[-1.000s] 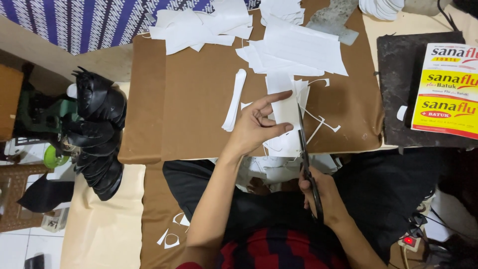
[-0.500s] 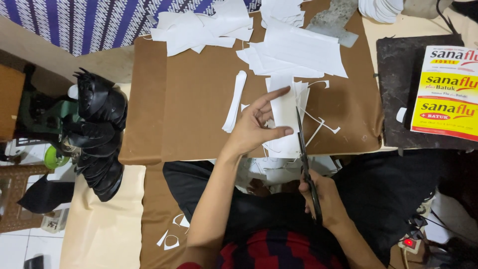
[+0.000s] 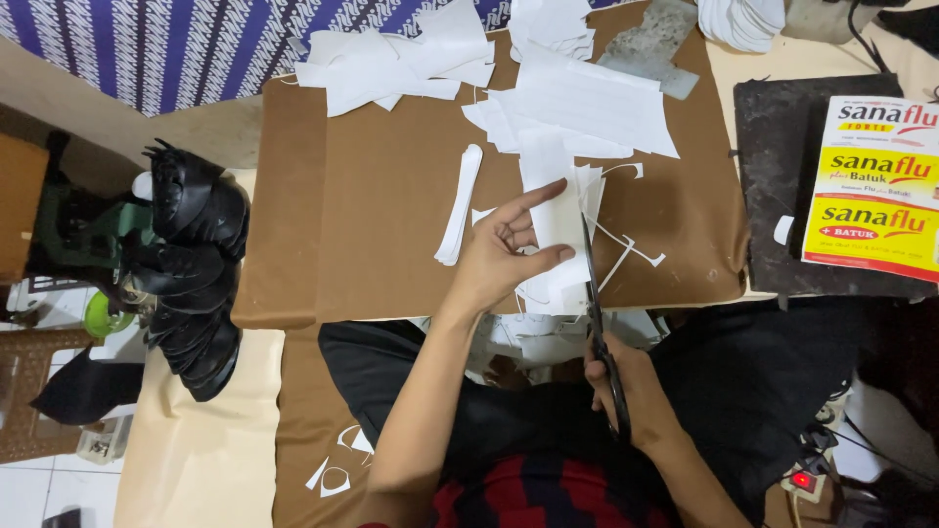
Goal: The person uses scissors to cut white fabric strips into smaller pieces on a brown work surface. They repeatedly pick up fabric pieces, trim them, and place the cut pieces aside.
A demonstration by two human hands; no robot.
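Watching from the head view: my left hand [image 3: 504, 256] pinches a white paper sheet [image 3: 555, 235] between thumb and fingers, the forefinger stretched along its upper edge. The sheet lies over the near edge of the brown board [image 3: 391, 225], resting on other white pieces. My right hand [image 3: 626, 391] is closed around the handles of dark scissors [image 3: 599, 323], whose blades run up along the sheet's right side; I cannot tell how far apart they stand. Thin curled trimmings [image 3: 626, 256] sit just right of the blades. A narrow white strip [image 3: 460, 203] lies left of the hand. Black moulded pieces [image 3: 191, 264] are stacked well off to the left.
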